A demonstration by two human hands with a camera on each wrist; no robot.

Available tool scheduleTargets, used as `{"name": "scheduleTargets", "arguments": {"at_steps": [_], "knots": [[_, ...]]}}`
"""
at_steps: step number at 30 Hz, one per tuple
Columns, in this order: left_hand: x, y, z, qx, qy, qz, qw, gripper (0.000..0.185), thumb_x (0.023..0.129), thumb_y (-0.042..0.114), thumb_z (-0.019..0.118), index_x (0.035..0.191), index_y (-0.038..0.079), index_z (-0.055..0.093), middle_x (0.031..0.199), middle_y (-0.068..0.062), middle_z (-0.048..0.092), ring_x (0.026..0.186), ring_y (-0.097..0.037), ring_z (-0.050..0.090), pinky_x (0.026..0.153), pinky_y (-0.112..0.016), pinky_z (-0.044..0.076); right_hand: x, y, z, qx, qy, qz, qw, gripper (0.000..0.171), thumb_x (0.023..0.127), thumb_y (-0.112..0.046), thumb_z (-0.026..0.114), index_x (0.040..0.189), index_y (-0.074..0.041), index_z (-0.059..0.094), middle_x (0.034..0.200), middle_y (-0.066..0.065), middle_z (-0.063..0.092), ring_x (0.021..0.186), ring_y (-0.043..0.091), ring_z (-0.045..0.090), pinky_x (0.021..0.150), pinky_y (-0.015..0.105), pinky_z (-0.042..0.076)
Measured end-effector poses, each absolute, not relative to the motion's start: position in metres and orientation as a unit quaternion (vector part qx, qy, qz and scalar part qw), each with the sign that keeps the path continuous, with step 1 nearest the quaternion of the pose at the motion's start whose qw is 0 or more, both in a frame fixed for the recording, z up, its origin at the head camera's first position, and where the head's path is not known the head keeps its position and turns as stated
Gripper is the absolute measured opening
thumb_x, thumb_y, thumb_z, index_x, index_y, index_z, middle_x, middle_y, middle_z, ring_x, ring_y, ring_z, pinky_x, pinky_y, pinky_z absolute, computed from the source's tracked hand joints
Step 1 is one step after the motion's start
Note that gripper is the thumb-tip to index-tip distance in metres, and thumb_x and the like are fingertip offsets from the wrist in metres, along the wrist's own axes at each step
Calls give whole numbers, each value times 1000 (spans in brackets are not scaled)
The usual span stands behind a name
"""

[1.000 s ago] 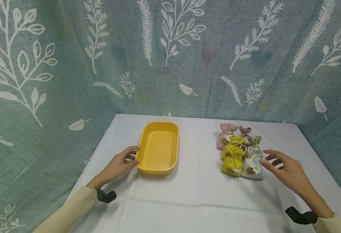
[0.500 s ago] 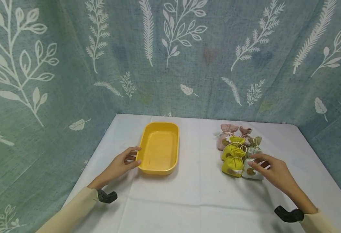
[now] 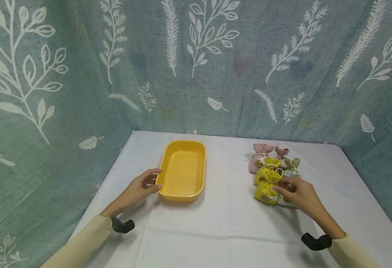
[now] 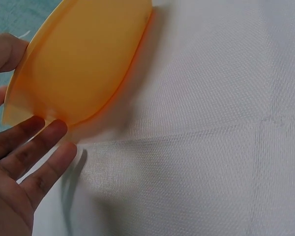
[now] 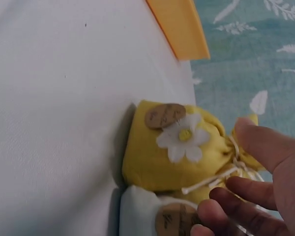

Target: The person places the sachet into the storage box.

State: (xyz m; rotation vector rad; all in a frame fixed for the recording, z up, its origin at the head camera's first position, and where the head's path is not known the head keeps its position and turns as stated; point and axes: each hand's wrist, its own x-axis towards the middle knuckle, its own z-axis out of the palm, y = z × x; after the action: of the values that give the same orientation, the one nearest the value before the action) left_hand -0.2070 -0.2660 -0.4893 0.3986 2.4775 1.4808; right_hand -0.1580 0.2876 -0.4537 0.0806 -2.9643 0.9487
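An empty yellow tray (image 3: pixel 182 171) lies left of centre on the table. My left hand (image 3: pixel 156 179) rests against its near left corner, with straight fingers (image 4: pixel 39 142) at the tray's (image 4: pixel 83 59) side. On the right is a cluster of small drawstring pouches. My right hand (image 3: pixel 279 186) lies over the white pouch (image 3: pixel 283 201), fingers loosely bent, thumb against the front yellow pouch (image 3: pixel 265 191). In the right wrist view the yellow daisy pouch (image 5: pixel 167 152) lies next to the white pouch (image 5: pixel 137 211), and my fingertips (image 5: pixel 226 206) touch the white pouch's tag.
Behind the front pouches lie another yellow pouch (image 3: pixel 266 167), a pink one (image 3: pixel 259 158), a second pink one (image 3: pixel 281 152) and an olive one (image 3: pixel 293 162). A white cloth (image 3: pixel 229 223) covers the table. Leaf-print fabric (image 3: pixel 216 74) closes the back and both sides.
My right hand has moved left and forward from beside the white pouch onto it, and its thumb has reached the yellow pouch. The left hand and the tray have not moved.
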Motion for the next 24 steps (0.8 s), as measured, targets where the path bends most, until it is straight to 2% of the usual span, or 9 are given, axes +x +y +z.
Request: {"name": "scheduleTargets", "arguments": {"at_steps": [5,9,12,15,21,24], "knots": [[-208,-268,-490,142,837,516,117,63,97,34,74,153,22,46,151,-20,49,127,-34,56,94,-33,56,-163,281,-457,34,-954,297,10,48,92,-50,76,109,-4,74,86,3,68,71,15,61,55,31,49],[-209,-268,-490,145,831,524,121,63,97,33,74,153,22,46,151,-21,48,126,-35,56,92,-30,57,-165,279,-459,44,-955,291,29,36,92,-46,77,91,-10,71,76,-1,61,65,15,55,52,29,43],[-209,-269,-491,145,830,524,124,63,98,33,74,153,22,45,152,-20,46,128,-36,55,92,-31,57,-164,279,-461,47,-954,294,40,39,93,-43,77,76,-13,60,70,-1,49,60,14,47,50,27,35],[-210,-270,-492,144,832,521,125,64,98,35,74,153,23,45,153,-19,46,130,-37,54,94,-33,57,-164,279,-463,47,-952,301,44,46,93,-42,78,68,-15,49,70,0,43,59,16,44,50,26,31],[-211,-269,-491,141,834,519,126,64,97,36,74,153,23,45,153,-19,46,131,-37,53,96,-36,56,-165,279,-464,54,-947,313,46,47,92,-37,80,63,-16,50,80,0,55,74,18,54,55,28,38],[-211,-270,-492,144,830,524,127,64,97,34,74,153,22,45,153,-19,46,130,-37,54,96,-35,55,-165,278,-464,56,-947,313,50,42,91,-37,80,63,-15,57,84,-1,61,79,18,59,57,29,42]]}}
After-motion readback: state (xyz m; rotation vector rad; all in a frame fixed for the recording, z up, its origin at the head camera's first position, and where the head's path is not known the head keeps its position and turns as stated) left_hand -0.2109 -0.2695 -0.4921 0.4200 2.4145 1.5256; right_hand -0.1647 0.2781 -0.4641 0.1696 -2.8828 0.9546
